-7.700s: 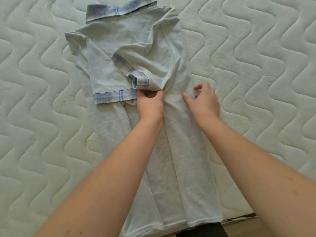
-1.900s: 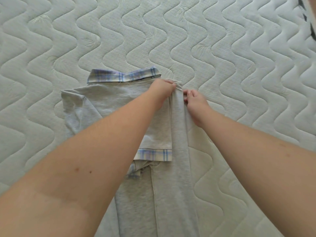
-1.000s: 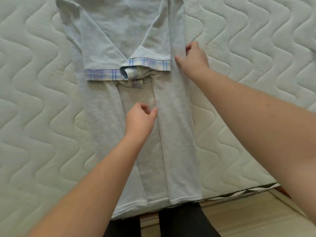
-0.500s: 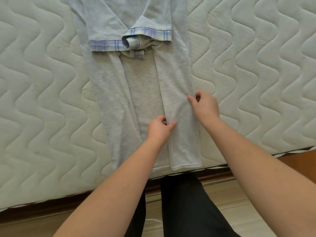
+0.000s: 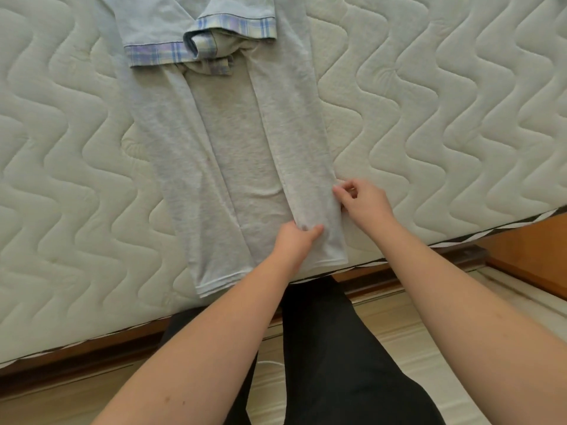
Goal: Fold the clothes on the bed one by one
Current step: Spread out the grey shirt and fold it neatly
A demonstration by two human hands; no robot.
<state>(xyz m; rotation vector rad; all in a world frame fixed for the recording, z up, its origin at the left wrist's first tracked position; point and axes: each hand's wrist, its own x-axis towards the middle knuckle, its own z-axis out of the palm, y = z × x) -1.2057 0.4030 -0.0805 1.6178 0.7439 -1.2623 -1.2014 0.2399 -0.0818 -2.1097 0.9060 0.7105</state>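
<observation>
One garment is in hand: a long grey shirt with plaid-trimmed sleeves, lying lengthwise on the quilted mattress, collar end out of view at the top, hem close to the near edge of the bed.

Item 1, the shirt. We note both long sides turned inward over the middle, so the body makes a narrow strip. The right-hand flap overlaps the centre panel; the left one lies flatter. The two plaid sleeve cuffs sit bunched where the sleeves were tucked in, one partly rolled.

Item 2, our left hand. Its fingers curl onto the inner edge of the right-hand flap near the hem and pinch the cloth there. We judge this holds the fold line in place so the flap cannot slide open.

Item 3, our right hand. It rests at the outer folded edge of that same flap, fingertips closed on the crease. Held opposite the left, it seems set to tension and straighten the flap between the two hands.

Item 4, surroundings. A wooden bed frame runs under the mattress edge; our dark trousers and pale floor show below.

Status, as we judge it: the lengthwise folds are made and are being tidied near the hem. The crosswise fold, hem toward collar, is not yet done. The bunched cuffs may leave a lump if not flattened first.
</observation>
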